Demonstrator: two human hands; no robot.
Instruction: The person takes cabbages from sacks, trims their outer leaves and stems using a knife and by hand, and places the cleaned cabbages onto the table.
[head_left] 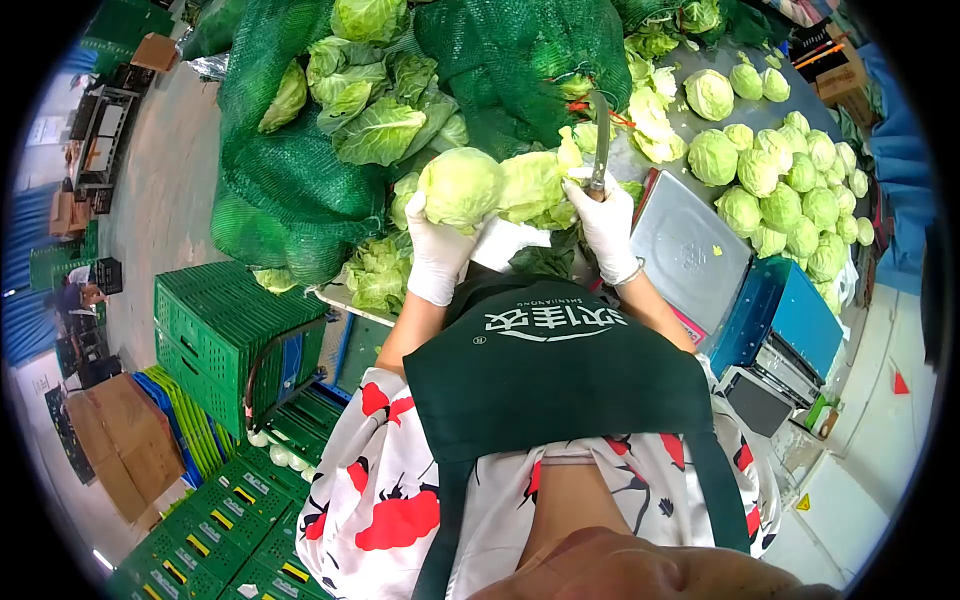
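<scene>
Left hand: the white-gloved left hand (437,250) is reaching forward from a bent forearm, its fingers curving against the near left side of the cabbage and clamping on it.
Right hand: the white-gloved right hand (606,222) is reaching forward, its fingers closing together around the knife's handle.
Cabbage: the pale green cabbage (462,187) is resting against the left fingers; a loose leafy piece (531,186) is lying between it and the right fingers.
Knife: the knife (602,140) is pointing its curved blade up and away beyond the right fingers.
Writing: the dark green apron (560,370), nearer the body than the fingers, is showing white characters, "SHENJIANONG" and a ® mark.
Surface: the work table (690,95) is carrying a metal tray (690,240) just right of the right fingers, with a blue box (780,315) standing beside it; trimmed cabbages (785,190) are heaping farther right, while green mesh sacks (300,160) are bulging beyond and left of the left fingers.
Room: green crates (225,345) are standing left of and nearer than the left fingers; a cardboard box (125,445) is sitting farther left, and a grey floor (160,180) is stretching beyond.
</scene>
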